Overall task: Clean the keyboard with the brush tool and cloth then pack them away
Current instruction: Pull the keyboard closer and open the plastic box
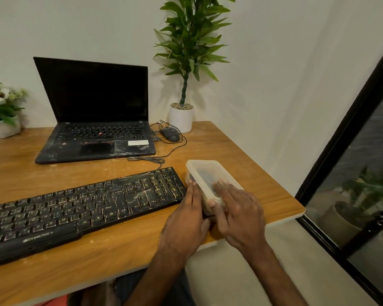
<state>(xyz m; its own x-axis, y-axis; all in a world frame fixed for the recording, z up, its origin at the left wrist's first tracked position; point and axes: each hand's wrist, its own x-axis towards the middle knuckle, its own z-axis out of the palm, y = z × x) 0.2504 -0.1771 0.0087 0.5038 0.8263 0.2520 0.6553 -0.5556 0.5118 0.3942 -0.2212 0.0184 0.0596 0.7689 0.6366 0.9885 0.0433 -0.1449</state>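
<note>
Both hands on a lidded plastic container at the right end of the desk, beside the keyboard.

The translucent container (210, 182) sits near the desk's (124, 250) right edge, just beside the right end of the black keyboard (82, 206), which lies slanted across the front half. The left hand (186, 219) lies flat against the container's left side, fingers straight and together. The right hand (237, 206) rests palm-down on the lid, fingers spread and the thumb at the near corner. Something dark shows dimly through the lid; what it is cannot be made out. An open laptop (95, 120) with a dark screen stands toward the back edge, a wired mouse (170, 134) to its right, and a potted plant (184, 62) at the back right corner.
</note>
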